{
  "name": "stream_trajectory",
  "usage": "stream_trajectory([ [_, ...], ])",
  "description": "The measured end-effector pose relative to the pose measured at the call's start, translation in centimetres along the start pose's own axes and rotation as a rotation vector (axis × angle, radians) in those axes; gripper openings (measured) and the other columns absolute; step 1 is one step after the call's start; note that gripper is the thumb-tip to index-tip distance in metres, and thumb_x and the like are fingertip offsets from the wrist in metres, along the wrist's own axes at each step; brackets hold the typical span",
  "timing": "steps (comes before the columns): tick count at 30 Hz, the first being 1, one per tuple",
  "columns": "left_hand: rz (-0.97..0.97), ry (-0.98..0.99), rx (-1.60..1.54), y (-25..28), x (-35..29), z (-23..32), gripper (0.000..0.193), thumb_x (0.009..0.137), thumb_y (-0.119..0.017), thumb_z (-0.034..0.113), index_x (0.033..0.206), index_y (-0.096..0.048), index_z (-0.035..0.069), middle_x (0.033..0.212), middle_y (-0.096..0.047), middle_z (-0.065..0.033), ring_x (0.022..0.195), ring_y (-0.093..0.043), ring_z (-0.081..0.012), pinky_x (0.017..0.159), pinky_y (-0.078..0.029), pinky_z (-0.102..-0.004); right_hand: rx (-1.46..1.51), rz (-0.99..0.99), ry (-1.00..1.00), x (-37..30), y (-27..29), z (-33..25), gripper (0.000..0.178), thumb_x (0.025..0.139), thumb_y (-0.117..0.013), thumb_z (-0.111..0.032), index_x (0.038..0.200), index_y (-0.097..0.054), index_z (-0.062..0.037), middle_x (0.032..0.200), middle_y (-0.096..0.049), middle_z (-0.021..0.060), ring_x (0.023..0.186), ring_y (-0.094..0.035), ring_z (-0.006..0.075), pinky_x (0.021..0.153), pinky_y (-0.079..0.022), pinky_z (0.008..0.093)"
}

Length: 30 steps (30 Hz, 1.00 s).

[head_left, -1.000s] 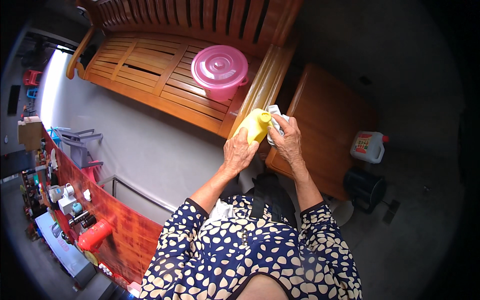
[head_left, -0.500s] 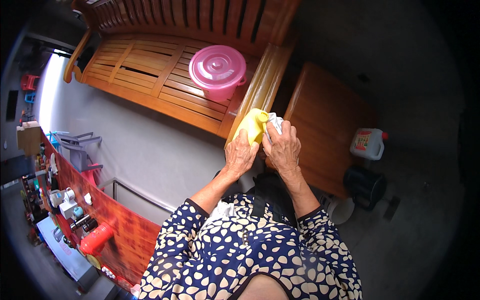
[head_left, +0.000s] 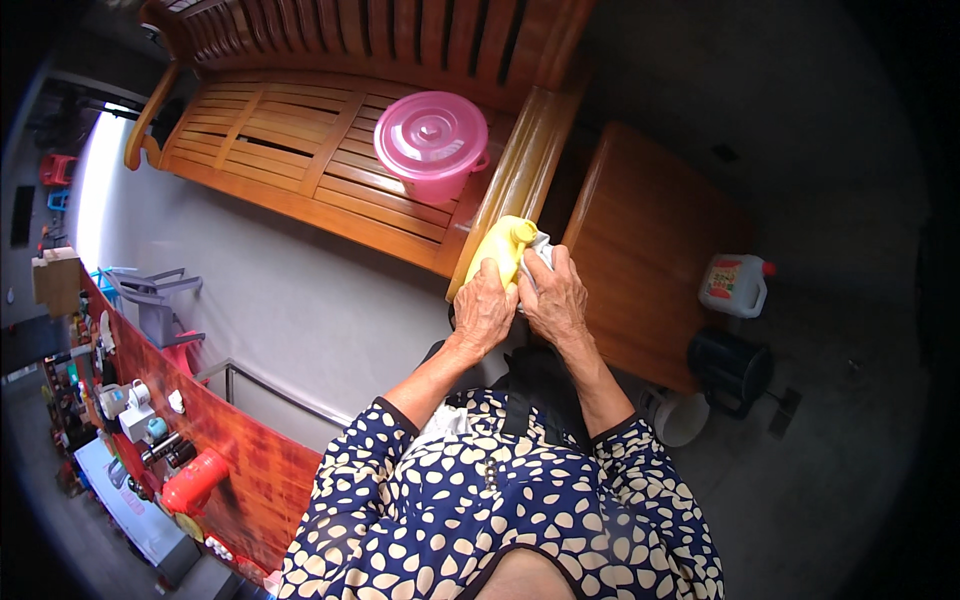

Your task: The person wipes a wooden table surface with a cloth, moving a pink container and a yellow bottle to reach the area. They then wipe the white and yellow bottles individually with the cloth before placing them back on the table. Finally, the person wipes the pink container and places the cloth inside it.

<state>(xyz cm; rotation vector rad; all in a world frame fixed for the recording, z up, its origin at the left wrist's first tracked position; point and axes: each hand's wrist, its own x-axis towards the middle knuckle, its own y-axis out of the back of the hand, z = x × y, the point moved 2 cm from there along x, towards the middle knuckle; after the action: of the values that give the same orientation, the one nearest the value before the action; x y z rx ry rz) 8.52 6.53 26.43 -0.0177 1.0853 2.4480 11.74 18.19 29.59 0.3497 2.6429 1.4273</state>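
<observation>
A yellow plastic bottle [head_left: 499, 249] with a short round neck is held in front of me, near the bench's right armrest [head_left: 522, 165]. My left hand [head_left: 484, 310] is closed around its lower part, thumb up against the side. Bunched in my right hand [head_left: 556, 302] is a white cloth [head_left: 541, 246], pressed to the bottle's right side just below the neck. The fingers of both hands almost meet. Most of the cloth is hidden under my right fingers, and the bottle's bottom is hidden by my left palm.
A pink lidded bucket [head_left: 432, 140] stands on the slatted wooden bench [head_left: 270, 130]. Right of it is a wooden side table [head_left: 640, 250], with a white jug [head_left: 735, 285] and a black kettle [head_left: 728, 372] along its far right side. A cluttered red table [head_left: 270, 470] lies at lower left.
My right hand with the cloth has shifted slightly left and down along the bottle. The bottle and my left hand have barely moved.
</observation>
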Motion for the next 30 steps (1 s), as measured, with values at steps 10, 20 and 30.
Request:
stream_trajectory([
  [10,0.014,-0.035,-0.085,0.0,0.7,-0.1,0.028,0.079,-0.058,0.015,0.095,-0.041,-0.001,0.082,-0.058,-0.0275,0.078,-0.057,-0.0459,0.069,-0.045,-0.0516,0.137,0.011,0.034,-0.5,0.1,2.4,0.030,0.075,-0.060,-0.013,0.105,-0.058,-0.0089,0.095,-0.051,0.0170,0.088,-0.058,0.0321,0.069,-0.051,0.0409],
  [20,-0.063,-0.174,-0.213,-0.1,0.7,-0.9,0.030,0.078,-0.059,0.010,0.099,-0.039,0.002,0.090,-0.055,-0.0276,0.086,-0.053,-0.0471,0.071,-0.042,-0.0526,0.216,0.217,0.064,-0.7,-0.5,2.6,0.036,0.072,-0.062,-0.008,0.107,-0.060,-0.0105,0.100,-0.056,0.0114,0.089,-0.053,0.0327,0.078,-0.046,0.0399],
  [30,-0.088,-0.166,-0.171,-0.3,1.1,-0.6,0.032,0.080,-0.060,0.013,0.100,-0.037,0.002,0.096,-0.055,-0.0296,0.088,-0.053,-0.0488,0.073,-0.043,-0.0534,0.224,0.215,-0.298,-0.7,-2.2,3.8,0.039,0.076,-0.056,-0.009,0.114,-0.064,-0.0166,0.099,-0.053,0.0130,0.092,-0.053,0.0329,0.082,-0.045,0.0409],
])
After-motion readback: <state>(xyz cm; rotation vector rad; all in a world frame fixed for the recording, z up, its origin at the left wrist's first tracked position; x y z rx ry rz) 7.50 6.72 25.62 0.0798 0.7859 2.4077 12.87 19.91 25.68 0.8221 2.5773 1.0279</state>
